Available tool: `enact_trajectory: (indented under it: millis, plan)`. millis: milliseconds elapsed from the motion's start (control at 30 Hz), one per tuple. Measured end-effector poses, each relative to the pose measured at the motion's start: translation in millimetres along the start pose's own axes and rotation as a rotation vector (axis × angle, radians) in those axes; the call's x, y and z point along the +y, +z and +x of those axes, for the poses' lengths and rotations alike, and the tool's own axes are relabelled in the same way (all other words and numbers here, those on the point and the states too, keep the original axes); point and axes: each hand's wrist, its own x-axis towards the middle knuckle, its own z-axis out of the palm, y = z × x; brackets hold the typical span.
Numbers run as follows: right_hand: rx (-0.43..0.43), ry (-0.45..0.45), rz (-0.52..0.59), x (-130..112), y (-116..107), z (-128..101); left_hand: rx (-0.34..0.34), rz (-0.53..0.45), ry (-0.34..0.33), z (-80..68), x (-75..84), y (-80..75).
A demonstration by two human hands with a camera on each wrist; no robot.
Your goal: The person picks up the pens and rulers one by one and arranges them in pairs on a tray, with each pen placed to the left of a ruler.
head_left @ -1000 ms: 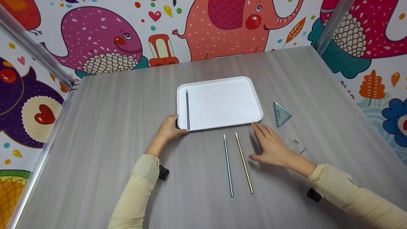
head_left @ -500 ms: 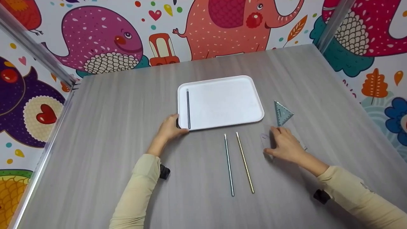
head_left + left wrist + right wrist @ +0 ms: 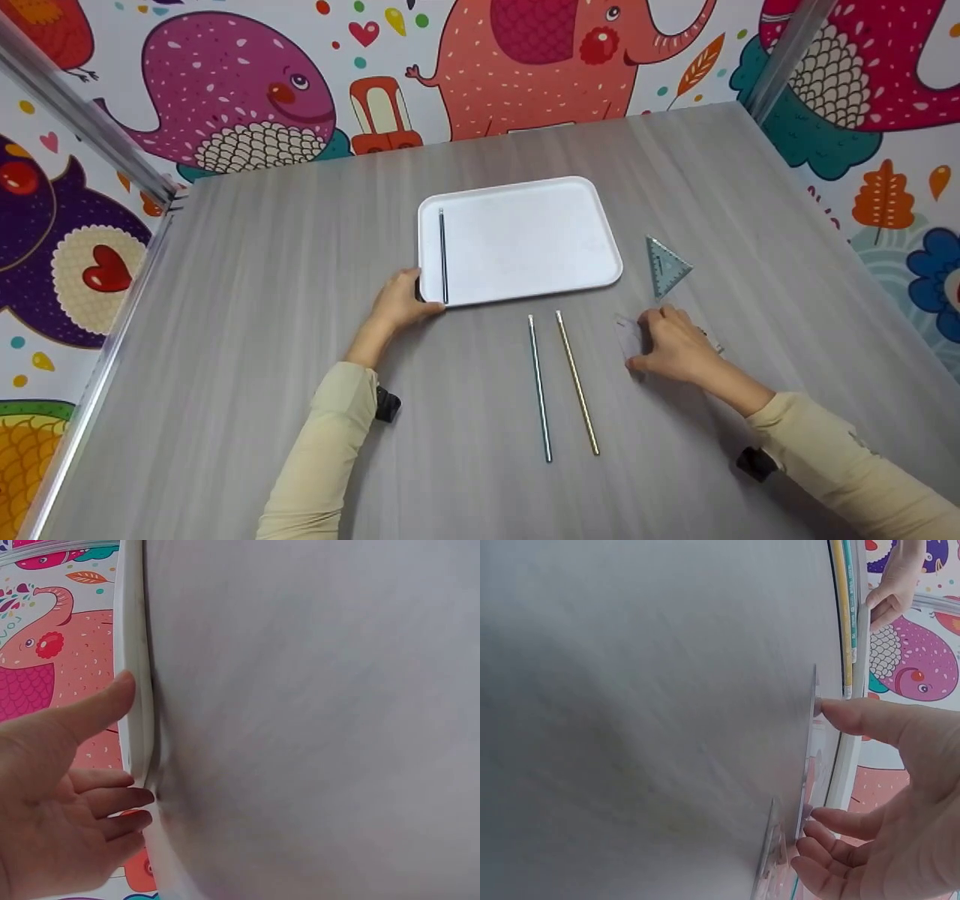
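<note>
A white tray (image 3: 525,244) lies in the middle of the grey table, with a dark thin stick (image 3: 443,255) along its left side. My left hand (image 3: 397,301) rests against the tray's near-left corner; in the left wrist view its thumb (image 3: 105,701) and fingertips touch the tray's rim (image 3: 137,690). To the right, my right hand (image 3: 673,345) pinches a clear plastic ruler (image 3: 627,335) between thumb and fingers, which shows in the right wrist view as the ruler's edge (image 3: 808,757) standing off the table. A blue-silver stick (image 3: 539,386) and a gold stick (image 3: 577,381) lie side by side in front of the tray.
A teal see-through set square (image 3: 665,266) lies just beyond my right hand, right of the tray. Walls with bright cartoon animals and metal posts (image 3: 82,112) close in the table at the back and on both sides.
My right hand has left the tray's near-right corner, moved right and taken hold of the clear ruler. The left hand, tray and sticks have stayed put.
</note>
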Motion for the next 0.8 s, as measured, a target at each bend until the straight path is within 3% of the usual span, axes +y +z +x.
enact_trajectory:
  millis: [267,533,667,800]
  plan:
    - [-0.065,0.051,0.034,-0.8,-4.7,8.9,-0.007,-0.02,0.0,-1.5,0.6,-0.7]
    - [-0.135,0.044,0.108,2.2,-8.3,13.2,-0.015,-0.033,-0.022,-1.3,0.2,0.2]
    - [-0.187,0.006,0.202,6.4,-12.8,13.2,-0.014,-0.026,-0.014,-0.8,-0.6,0.2]
    - [-0.275,0.004,0.38,11.6,-16.8,11.8,-0.006,-0.015,0.003,-0.2,-1.3,0.7]
